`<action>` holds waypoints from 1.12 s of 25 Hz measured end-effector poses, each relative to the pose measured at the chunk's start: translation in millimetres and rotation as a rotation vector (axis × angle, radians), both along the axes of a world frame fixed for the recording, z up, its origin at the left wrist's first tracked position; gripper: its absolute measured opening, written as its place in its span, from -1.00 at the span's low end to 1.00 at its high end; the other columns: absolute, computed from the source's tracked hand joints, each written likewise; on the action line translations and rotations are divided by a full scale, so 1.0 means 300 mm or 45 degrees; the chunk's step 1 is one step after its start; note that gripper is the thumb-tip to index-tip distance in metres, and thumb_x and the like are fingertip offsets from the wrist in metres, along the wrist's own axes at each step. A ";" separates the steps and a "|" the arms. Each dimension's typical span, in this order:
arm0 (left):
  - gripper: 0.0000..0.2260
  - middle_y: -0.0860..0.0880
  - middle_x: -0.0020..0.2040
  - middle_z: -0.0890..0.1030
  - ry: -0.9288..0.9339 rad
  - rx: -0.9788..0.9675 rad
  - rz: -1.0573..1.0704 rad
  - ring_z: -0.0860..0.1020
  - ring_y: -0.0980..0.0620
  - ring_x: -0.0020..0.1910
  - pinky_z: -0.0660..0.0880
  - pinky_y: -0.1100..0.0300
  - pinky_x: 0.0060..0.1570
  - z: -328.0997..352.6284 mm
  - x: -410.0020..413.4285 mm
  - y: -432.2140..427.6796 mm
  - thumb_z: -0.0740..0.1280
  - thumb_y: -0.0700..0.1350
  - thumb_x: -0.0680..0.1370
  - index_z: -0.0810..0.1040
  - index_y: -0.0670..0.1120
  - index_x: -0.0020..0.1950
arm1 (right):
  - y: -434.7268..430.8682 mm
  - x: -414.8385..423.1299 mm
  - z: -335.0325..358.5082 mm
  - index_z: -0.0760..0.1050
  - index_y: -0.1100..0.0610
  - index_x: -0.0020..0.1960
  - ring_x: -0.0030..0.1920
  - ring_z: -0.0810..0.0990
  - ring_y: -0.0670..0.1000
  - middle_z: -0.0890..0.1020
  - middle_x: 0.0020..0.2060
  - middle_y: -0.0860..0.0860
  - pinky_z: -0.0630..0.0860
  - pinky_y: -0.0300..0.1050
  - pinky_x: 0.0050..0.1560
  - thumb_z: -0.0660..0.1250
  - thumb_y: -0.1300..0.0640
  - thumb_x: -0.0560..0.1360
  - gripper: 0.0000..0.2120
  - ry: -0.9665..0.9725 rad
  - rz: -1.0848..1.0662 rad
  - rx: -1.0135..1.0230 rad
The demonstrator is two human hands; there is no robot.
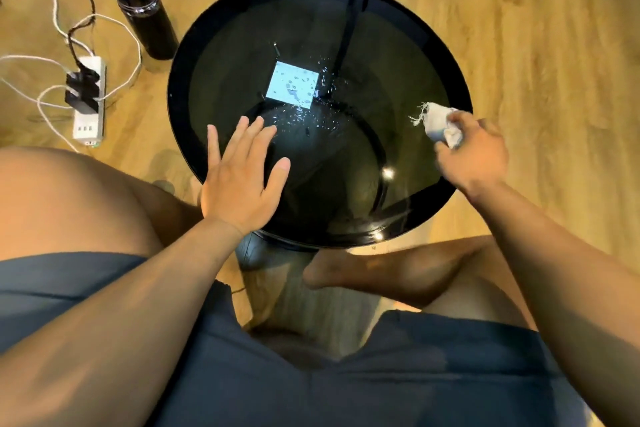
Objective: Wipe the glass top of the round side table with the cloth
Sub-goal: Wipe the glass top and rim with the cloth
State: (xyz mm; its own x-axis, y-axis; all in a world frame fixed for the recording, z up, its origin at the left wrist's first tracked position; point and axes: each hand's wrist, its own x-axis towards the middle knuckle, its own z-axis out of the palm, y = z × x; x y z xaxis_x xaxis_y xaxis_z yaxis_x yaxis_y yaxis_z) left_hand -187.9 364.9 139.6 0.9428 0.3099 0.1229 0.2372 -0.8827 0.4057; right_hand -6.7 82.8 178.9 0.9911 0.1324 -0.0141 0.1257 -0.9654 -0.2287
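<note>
Sitting before the person, the round side table [180,87] carries water droplets [304,114] scattered near the middle of its glass top [398,55]. A bunched white cloth [441,125] is gripped by the right hand [474,152] at the right rim. The left hand [239,177] is laid flat, fingers straight, on the near-left glass. The cloth is best brought leftward onto the droplets and drawn across them in overlapping passes, the table being steadied meanwhile.

No text, label, brand or number can be read. Any marking on the black bottle [144,12] and the power strip [89,121], both lying beyond the left hand [239,184], is too small or blurred to be made out.
</note>
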 end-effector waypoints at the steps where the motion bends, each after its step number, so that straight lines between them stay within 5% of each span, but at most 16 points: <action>1: -0.51 -0.08 0.52 0.35 -0.001 0.004 0.001 0.17 -0.07 0.57 -0.17 -0.21 0.53 0.002 0.000 0.001 0.03 0.14 0.63 0.33 -0.06 0.48 | 0.040 -0.079 0.003 0.46 -0.01 0.34 0.16 0.53 0.27 0.53 0.20 0.17 0.46 0.00 0.14 0.32 0.05 0.44 -0.54 0.005 0.001 0.042; 6: -0.50 -0.06 0.53 0.33 -0.015 -0.018 0.003 0.14 -0.06 0.58 -0.19 -0.26 0.51 0.016 0.000 0.011 -0.02 0.15 0.62 0.31 -0.04 0.48 | 0.355 -0.592 0.016 0.58 -0.02 0.14 -0.02 0.52 0.18 0.56 -0.02 0.10 0.51 0.07 -0.04 0.37 0.00 0.35 -0.64 0.035 0.669 0.174; 9: -0.49 -0.07 0.55 0.29 -0.003 0.106 -0.011 0.11 -0.09 0.59 -0.23 -0.35 0.47 0.028 0.029 0.091 -0.02 0.15 0.61 0.31 -0.04 0.49 | 0.434 -0.601 -0.005 0.59 -0.11 0.12 -0.06 0.50 0.13 0.54 -0.03 0.05 0.48 0.07 -0.12 0.45 -0.06 0.37 -0.68 0.011 0.927 0.123; 12: -0.43 -0.11 0.58 0.23 0.099 0.209 -0.003 0.06 -0.13 0.59 -0.21 -0.39 0.45 0.018 0.046 0.167 -0.06 0.20 0.60 0.27 -0.04 0.52 | 0.349 -0.353 -0.030 0.62 -0.08 0.06 -0.11 0.56 0.20 0.57 -0.08 0.07 0.53 0.07 -0.17 0.47 0.01 0.38 -0.75 -0.092 0.800 0.198; 14: -0.40 -0.10 0.59 0.20 0.125 0.172 0.032 0.04 -0.13 0.60 -0.21 -0.35 0.47 0.013 0.052 0.171 -0.09 0.23 0.58 0.25 -0.02 0.53 | 0.253 -0.118 -0.043 0.58 -0.08 0.11 -0.01 0.55 0.22 0.57 0.01 0.09 0.55 0.07 -0.10 0.36 -0.04 0.45 -0.76 -0.137 0.647 -0.001; 17: -0.38 -0.10 0.59 0.20 0.092 0.105 0.031 0.05 -0.13 0.59 -0.18 -0.31 0.50 0.028 0.050 0.155 -0.10 0.24 0.57 0.26 -0.02 0.53 | 0.097 0.226 -0.022 0.48 -0.05 0.21 0.08 0.55 0.25 0.57 0.13 0.16 0.55 0.05 0.01 0.20 -0.15 0.47 -0.63 -0.034 0.215 -0.255; 19: -0.39 -0.10 0.58 0.22 0.083 0.088 0.034 0.07 -0.14 0.59 -0.15 -0.30 0.50 0.030 0.053 0.163 -0.10 0.25 0.57 0.27 -0.02 0.53 | 0.069 0.296 -0.017 0.46 -0.02 0.26 0.09 0.58 0.27 0.59 0.13 0.19 0.54 0.03 0.03 0.20 -0.15 0.47 -0.58 -0.021 -0.051 -0.200; 22: -0.39 -0.09 0.58 0.22 0.083 0.090 0.034 0.07 -0.12 0.59 -0.14 -0.28 0.51 0.017 0.052 0.170 -0.10 0.25 0.58 0.26 -0.01 0.53 | 0.210 0.113 -0.004 0.54 -0.01 0.25 0.07 0.60 0.29 0.58 0.12 0.19 0.52 0.06 0.07 0.27 -0.06 0.48 -0.63 -0.083 -0.034 -0.140; 25: -0.41 -0.08 0.58 0.23 0.063 0.074 0.023 0.09 -0.11 0.59 -0.14 -0.27 0.51 0.013 0.054 0.175 -0.09 0.24 0.59 0.27 -0.01 0.53 | 0.381 -0.253 0.014 0.58 -0.02 0.03 -0.11 0.62 0.27 0.60 -0.09 0.16 0.58 0.09 -0.12 0.30 -0.07 0.48 -0.79 -0.059 0.336 0.032; 28: -0.43 -0.09 0.57 0.25 0.045 0.063 0.020 0.09 -0.11 0.59 -0.15 -0.27 0.51 0.007 0.046 0.177 -0.05 0.20 0.60 0.27 -0.03 0.53 | 0.526 -0.590 0.027 0.59 -0.08 0.07 -0.11 0.55 0.11 0.56 -0.05 0.03 0.52 -0.06 -0.21 0.38 -0.09 0.39 -0.73 0.067 0.811 0.039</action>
